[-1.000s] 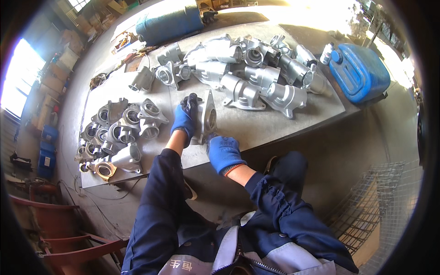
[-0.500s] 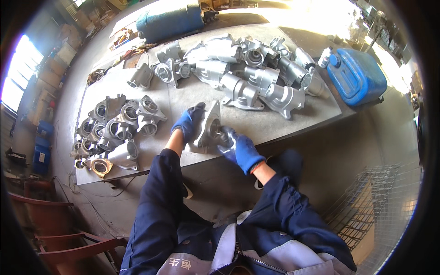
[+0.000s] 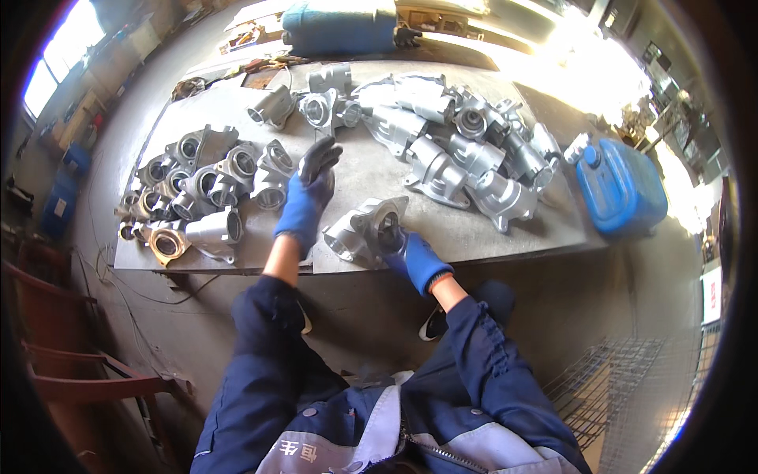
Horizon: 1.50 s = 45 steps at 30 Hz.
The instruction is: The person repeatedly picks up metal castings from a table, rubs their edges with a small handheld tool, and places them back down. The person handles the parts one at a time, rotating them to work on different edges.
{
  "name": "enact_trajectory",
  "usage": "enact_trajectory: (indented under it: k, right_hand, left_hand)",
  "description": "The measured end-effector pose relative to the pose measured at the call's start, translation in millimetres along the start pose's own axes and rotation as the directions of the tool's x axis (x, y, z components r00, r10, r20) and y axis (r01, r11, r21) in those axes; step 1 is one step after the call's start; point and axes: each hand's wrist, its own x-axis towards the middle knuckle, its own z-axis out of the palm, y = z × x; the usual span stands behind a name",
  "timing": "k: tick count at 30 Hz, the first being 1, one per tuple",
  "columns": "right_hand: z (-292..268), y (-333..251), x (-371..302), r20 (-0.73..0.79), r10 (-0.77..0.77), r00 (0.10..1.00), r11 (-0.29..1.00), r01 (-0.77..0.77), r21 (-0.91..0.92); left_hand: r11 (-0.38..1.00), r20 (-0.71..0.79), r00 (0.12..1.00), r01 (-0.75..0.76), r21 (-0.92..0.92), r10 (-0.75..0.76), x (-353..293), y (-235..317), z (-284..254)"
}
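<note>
A silver-grey metal casting with a flange and a round opening lies near the table's front edge. My right hand, in a blue glove with a dark palm, is closed at the rim of that opening, its fingertips partly hidden inside or behind it. To the left of the casting, my left hand is lifted, apart from it, in a matching glove. Its fingers are stretched out and nothing is in them. The closest casting to that hand stands at the right end of the left-hand group.
Several darker castings cluster on the table's left. A larger heap of silver castings covers the back and right. At the right edge sits a blue jerrycan; a blue drum lies beyond the table. Wire mesh stands at lower right.
My left hand has let go of the casting and moved up and left, fingers opening. The casting has tipped over from its upright flange position, with my right hand still at its opening. The view has shifted.
</note>
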Motion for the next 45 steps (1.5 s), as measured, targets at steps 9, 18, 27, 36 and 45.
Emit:
enact_trajectory:
  k: [9,18,27,36,45]
  right_hand:
    - [-13.8,-75.7,14.3,0.041,-0.263,0.964,0.499,0.172,-0.849]
    - [13.9,-50.3,12.2,-0.085,-0.197,0.977,0.449,0.013,-0.893]
    - [32.4,-29.6,-10.2,-0.101,-0.013,0.995,0.562,-0.076,-0.824]
    - [68.7,15.7,-37.3,-0.157,0.023,0.987,0.496,-0.148,-0.855]
    - [89.1,33.4,-35.4,-0.132,-0.079,0.988,0.341,-0.098,-0.935]
  left_hand:
    - [0.256,0.361,0.890,-0.293,0.921,-0.280,-82.9,3.5,1.9]
    - [0.379,0.377,0.925,-0.328,0.865,-0.059,-84.5,-13.5,-1.1]
    - [0.464,0.313,0.950,-0.278,0.841,0.003,-82.0,-2.5,0.6]
    - [0.438,0.330,0.943,-0.281,0.854,-0.039,-87.1,-11.7,3.6]
    - [0.288,0.310,0.928,-0.244,0.926,-0.209,-87.0,-1.3,3.6]
